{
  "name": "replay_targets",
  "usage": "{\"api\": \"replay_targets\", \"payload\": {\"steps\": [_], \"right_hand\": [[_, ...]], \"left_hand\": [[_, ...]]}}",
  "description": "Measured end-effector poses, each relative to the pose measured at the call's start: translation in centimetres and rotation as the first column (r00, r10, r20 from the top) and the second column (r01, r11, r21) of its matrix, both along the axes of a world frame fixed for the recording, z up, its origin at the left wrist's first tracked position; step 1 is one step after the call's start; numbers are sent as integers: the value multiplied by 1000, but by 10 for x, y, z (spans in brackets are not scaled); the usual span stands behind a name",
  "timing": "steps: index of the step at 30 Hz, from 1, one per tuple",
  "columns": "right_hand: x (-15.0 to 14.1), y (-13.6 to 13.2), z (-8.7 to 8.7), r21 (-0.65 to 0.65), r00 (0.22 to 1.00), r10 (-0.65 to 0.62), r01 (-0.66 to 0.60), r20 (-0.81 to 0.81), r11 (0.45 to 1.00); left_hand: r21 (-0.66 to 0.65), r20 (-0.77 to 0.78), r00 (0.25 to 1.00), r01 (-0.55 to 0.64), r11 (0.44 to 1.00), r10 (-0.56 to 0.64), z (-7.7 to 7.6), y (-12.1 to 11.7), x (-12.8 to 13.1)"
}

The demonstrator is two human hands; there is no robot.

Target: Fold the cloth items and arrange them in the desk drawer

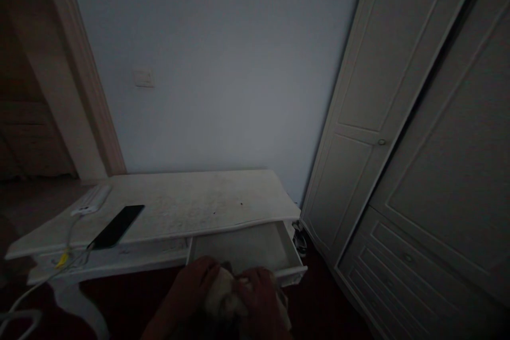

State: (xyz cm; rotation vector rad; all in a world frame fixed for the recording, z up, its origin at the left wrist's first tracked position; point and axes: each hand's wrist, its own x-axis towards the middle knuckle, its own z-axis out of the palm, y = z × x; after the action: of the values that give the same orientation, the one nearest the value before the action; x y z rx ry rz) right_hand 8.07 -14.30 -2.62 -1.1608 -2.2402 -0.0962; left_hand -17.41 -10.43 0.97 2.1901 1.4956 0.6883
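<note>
At the bottom middle, my left hand (197, 281) and my right hand (257, 292) are closed on a soft, whitish bundle with dark patches (223, 295). It looks like crumpled cloth, but the dim light hides its exact kind. Both hands are in front of a pulled-out drawer (247, 247), level with its front edge. The drawer belongs to a white table (191, 196) with a worn top. My fingertips are bent over the bundle, and its lower part runs out of view.
A black phone (119, 226) with a cable lies on the table's left, near a white power strip (91, 199). A grey-white wardrobe (354, 170) stands at the right. Shoes (299, 239) are on the dark red floor beside the table. A light switch (143, 77) is on the wall.
</note>
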Motion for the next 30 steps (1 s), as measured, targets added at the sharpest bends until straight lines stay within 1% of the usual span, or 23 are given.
{"api": "replay_targets", "payload": {"steps": [3,6,8,11,17,22,25,30], "right_hand": [[55,-3,-3,-5,994,-113,113,4,994],[103,-6,-8,-31,956,-292,291,-22,956],[125,-6,-7,-35,929,-366,364,-56,931],[137,-6,-4,-33,918,-384,383,-97,923],[126,-4,-4,-21,908,-398,399,-134,917],[108,-5,0,-34,899,-428,427,-92,904],[83,-5,6,-65,908,-415,411,-59,909],[24,-1,14,-167,948,-316,316,24,934]], "left_hand": [[10,-100,995,1,1000,0,-1,1,2],[27,-115,993,9,1000,-6,-4,2,3],[26,-117,993,16,1000,-13,-4,2,3],[22,-132,991,19,1000,-16,-4,2,3],[24,-165,986,-10,1000,14,-5,1,5],[24,-167,986,5,1000,0,-8,3,3],[22,-163,987,14,1000,-10,-11,5,1],[38,-94,996,2,999,2,-12,5,-2]]}}
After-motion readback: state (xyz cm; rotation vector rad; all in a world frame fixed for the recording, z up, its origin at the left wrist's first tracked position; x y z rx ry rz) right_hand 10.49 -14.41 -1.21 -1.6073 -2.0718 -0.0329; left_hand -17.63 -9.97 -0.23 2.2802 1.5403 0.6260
